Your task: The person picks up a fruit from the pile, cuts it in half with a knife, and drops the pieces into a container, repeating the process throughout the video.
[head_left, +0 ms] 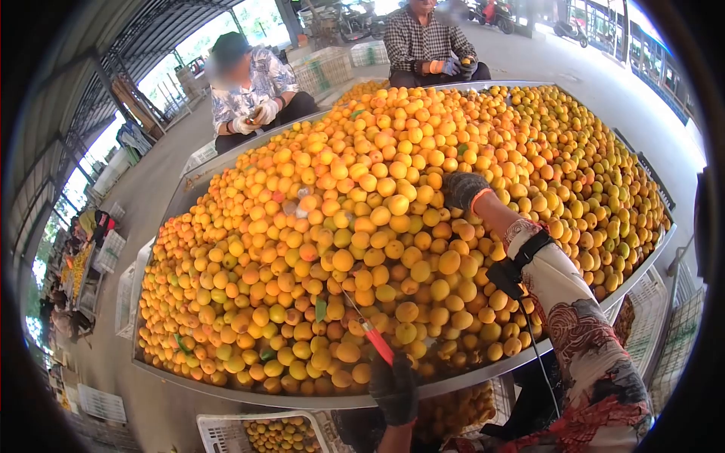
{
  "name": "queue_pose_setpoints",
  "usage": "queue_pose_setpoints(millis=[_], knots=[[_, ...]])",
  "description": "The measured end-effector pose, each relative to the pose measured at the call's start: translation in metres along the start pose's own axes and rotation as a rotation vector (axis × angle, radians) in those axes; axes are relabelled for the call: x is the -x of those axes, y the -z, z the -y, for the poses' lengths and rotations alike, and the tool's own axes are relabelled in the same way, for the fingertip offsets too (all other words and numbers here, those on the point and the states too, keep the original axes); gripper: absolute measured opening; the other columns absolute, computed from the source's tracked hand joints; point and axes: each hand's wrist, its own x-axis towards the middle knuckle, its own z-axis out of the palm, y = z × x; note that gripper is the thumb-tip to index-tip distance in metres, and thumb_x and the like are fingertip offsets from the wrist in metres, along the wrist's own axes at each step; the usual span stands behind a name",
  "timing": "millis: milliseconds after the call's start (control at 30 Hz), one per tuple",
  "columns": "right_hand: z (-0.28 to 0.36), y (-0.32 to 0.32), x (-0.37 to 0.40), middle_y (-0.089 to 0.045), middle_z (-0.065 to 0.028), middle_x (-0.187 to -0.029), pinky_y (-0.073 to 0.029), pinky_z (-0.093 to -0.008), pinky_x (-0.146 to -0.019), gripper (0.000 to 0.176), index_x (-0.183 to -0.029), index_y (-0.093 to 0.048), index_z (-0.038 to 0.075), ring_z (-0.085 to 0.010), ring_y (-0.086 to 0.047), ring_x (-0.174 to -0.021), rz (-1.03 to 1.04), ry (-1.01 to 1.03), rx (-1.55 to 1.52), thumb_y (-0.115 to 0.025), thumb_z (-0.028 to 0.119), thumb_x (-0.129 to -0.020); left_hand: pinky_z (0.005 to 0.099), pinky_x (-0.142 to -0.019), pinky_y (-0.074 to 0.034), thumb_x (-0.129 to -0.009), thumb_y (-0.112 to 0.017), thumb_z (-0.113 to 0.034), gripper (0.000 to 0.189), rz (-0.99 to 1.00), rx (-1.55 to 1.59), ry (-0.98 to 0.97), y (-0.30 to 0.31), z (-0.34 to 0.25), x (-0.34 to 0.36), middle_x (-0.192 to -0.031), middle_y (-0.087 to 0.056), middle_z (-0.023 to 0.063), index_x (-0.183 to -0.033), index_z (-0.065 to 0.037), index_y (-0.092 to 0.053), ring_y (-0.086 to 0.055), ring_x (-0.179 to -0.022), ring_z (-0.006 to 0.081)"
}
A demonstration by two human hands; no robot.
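A broad heap of orange and yellow-green apricots [302,219] fills a metal-rimmed table [249,398] in front of me. My left hand [394,389], in a dark glove, is closed round the red handle of a small knife [376,341] at the near edge. The knife's thin blade points up and left over the fruit. My right hand [464,191], in a grey glove with an orange cuff, reaches onto the middle of the heap and touches apricots there. Its fingers are mostly hidden, so any apricot in its grasp cannot be made out.
Across the table, two seated people in gloves, one at left [253,113] and one at top [453,68], handle fruit. A white crate [219,434] with apricots stands below the near rim. More crates [676,332] are at right. A cable [540,362] hangs from my right wrist.
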Motion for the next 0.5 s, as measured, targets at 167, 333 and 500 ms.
queue_pose_setpoints(millis=[167,333,500], knots=[[-0.002,0.001,0.038,-0.058,-0.0163,-0.114,-0.048,-0.0391,-0.082,0.059,-0.124,-0.048,0.005,-0.0313,-0.058,-0.100,-0.334,0.019,-0.447,-0.067,0.031,-0.074,0.0249,-0.053,-0.043,-0.088,-0.057,-0.018,0.016,-0.005,0.083,0.049,0.001,-0.002,0.000,-0.074,-0.055,0.0004,-0.093,-0.003,-0.055,-0.051,-0.062,0.0087],[0.045,0.017,0.106,-0.058,-0.0092,-0.103,-0.050,-0.0265,-0.060,0.048,-0.120,-0.049,0.005,-0.0142,-0.060,-0.081,-0.293,0.092,-1.385,-0.067,0.016,-0.077,0.0254,-0.061,-0.045,-0.086,-0.060,-0.015,0.023,0.052,0.105,-0.073,0.001,0.010,-0.006,-0.077,-0.055,0.0019,-0.101,0.000,-0.055,-0.052,-0.069,0.0101],[0.170,0.038,0.215,-0.059,-0.0062,-0.095,-0.050,-0.0255,-0.070,0.047,-0.123,-0.046,0.008,-0.0114,-0.058,-0.079,0.136,0.639,-1.680,-0.063,0.005,-0.080,0.0256,-0.062,-0.048,-0.091,-0.053,-0.022,0.028,0.121,-0.369,-0.425,0.017,0.043,-0.013,-0.088,-0.056,0.0022,-0.114,-0.006,-0.048,-0.054,-0.074,0.0091]])
